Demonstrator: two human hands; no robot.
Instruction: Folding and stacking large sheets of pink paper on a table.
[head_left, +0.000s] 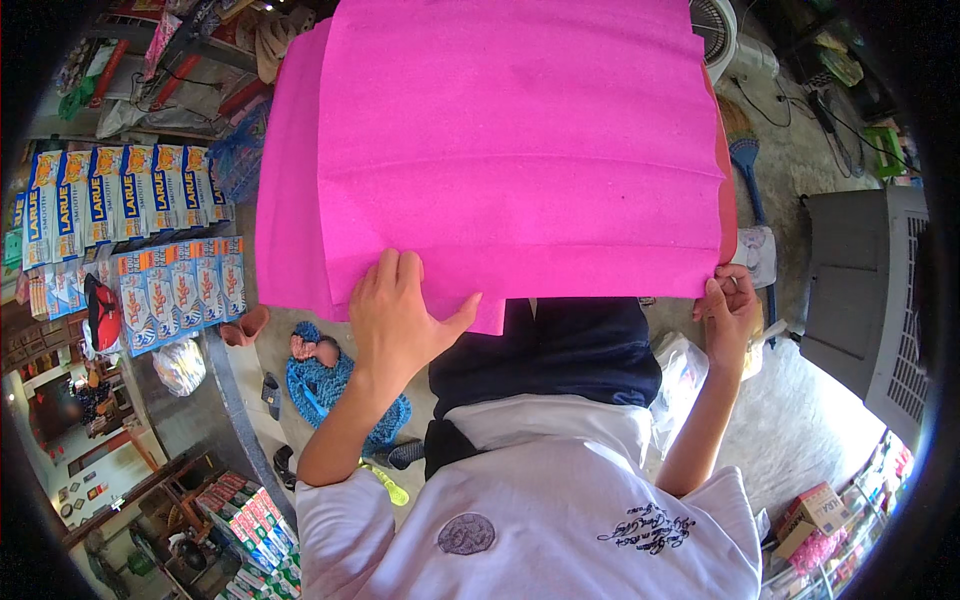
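Note:
In front of me a large bright pink sheet (517, 195), paper or thin cloth, spreads out with crosswise creases. More pink layers (289, 187) show beneath it on the left, and a small pink flap (491, 319) hangs below its near edge. My left hand (397, 307) rests on top of the sheet near that edge, its fingers bent and its thumb apart. At the near right corner, my right hand (727, 307) pinches the sheet between thumb and fingers. A red-orange edge (726, 202) shows under the right side; what it belongs to is mostly hidden.
Stacked beer cartons (180, 292) stand at left beside slippers (246, 328). A blue shaggy mat (352, 397) lies on the floor. At right are a blue-handled broom (745, 161), clear plastic bags (679, 382) and a grey cabinet-like unit (844, 262). A fan (712, 37) stands beyond.

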